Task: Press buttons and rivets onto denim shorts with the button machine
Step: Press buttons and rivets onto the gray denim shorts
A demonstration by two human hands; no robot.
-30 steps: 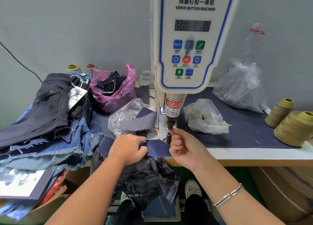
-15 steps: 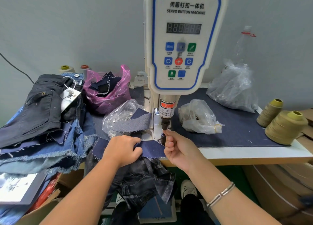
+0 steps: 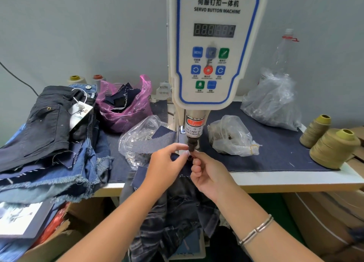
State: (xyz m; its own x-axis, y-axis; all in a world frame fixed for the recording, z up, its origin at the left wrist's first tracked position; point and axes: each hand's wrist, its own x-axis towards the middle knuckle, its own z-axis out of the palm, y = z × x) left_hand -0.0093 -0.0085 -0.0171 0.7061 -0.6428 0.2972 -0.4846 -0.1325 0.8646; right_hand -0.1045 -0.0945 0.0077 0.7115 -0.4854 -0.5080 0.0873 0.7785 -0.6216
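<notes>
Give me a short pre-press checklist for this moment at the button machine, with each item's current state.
1. Fingers out from under the punch: not ok. The left hand and right hand both have fingertips right at it.
2. Denim shorts at the press point: ok, a dark fold lies under the hands there.
3. Button part seated on the die: cannot tell, a small dark piece shows between the fingertips.
4. Fabric flat, no extra layers: cannot tell, the hands cover it.
5. Machine powered: ok, the display shows lit digits.
</notes>
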